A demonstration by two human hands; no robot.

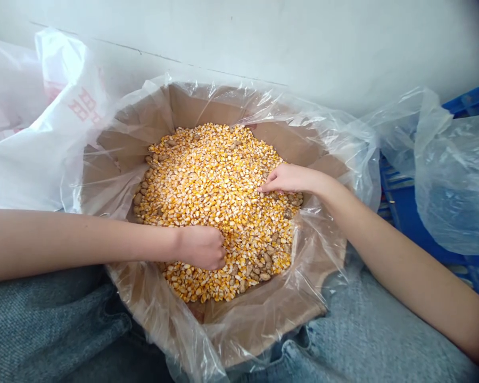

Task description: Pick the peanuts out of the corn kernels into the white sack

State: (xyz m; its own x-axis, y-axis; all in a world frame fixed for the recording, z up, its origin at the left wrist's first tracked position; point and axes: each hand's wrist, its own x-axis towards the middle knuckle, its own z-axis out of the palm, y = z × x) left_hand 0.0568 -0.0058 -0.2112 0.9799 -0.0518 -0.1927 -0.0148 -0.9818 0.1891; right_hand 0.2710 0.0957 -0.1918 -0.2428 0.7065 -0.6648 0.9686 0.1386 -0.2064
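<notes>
I see the left hand (201,247) at 6 o'clock, fingers buried in yellow dried corn kernels (219,197), grip unclear. The right hand (287,178) at 3 o'clock touches them, fingers together, unclamped. They fill a plastic-lined brown cardboard box (207,103); a white plastic bag (83,106) at 10 o'clock has unreadable red print.

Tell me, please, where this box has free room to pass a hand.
The lined far wall beyond the corn is free, as is the strip between the corn and near wall. It is crowded around the left hand and right hand.
</notes>
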